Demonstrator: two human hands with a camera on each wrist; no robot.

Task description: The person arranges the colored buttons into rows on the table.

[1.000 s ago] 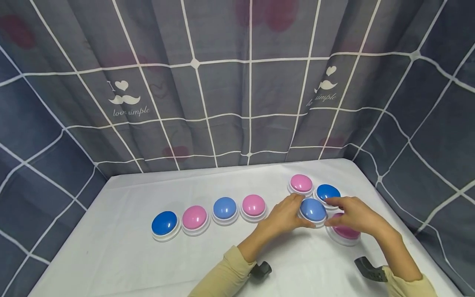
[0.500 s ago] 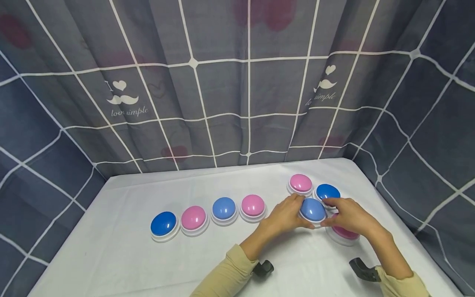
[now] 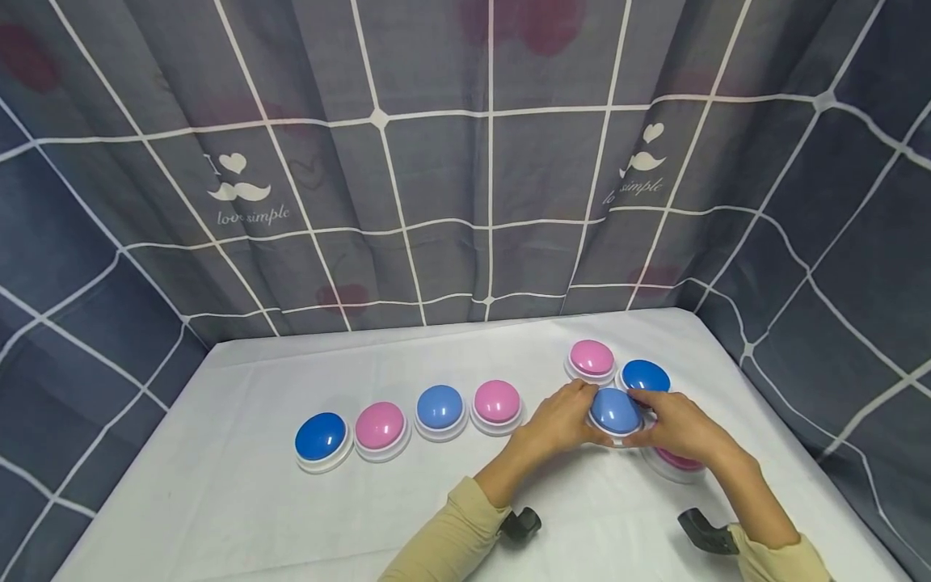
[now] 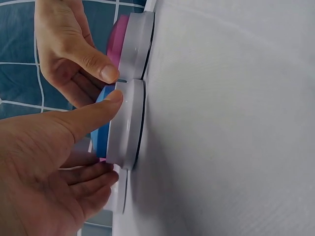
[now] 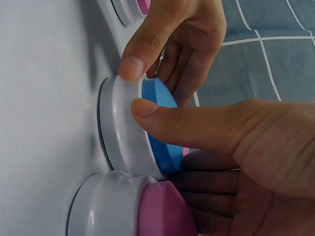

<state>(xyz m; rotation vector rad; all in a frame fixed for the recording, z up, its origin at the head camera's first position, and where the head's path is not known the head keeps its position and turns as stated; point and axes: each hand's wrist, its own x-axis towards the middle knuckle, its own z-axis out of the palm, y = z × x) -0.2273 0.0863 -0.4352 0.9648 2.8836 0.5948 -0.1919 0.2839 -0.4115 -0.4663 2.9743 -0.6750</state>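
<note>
A light blue dome push button (image 3: 615,411) with a round white base sits on the white cloth at the right, between both hands. My left hand (image 3: 562,422) holds its left side; in the left wrist view the thumb lies on the white base (image 4: 129,125). My right hand (image 3: 684,424) grips its right side, thumb across the base's front in the right wrist view. Just behind stand a pink button (image 3: 591,356) and a dark blue button (image 3: 646,375). Partly hidden under the right hand is another pink button (image 3: 678,465), close against the light blue one.
Further left, a row holds a dark blue button (image 3: 321,436), a pink button (image 3: 380,426), a light blue button (image 3: 440,406) and a pink button (image 3: 498,402). A grey checked curtain (image 3: 436,178) surrounds the white-covered table (image 3: 240,501) at the back and sides.
My right hand has moved left, its thumb and fingers closing in on the light blue button. The left hand has stayed nearly in place, and the buttons stand as before.
</note>
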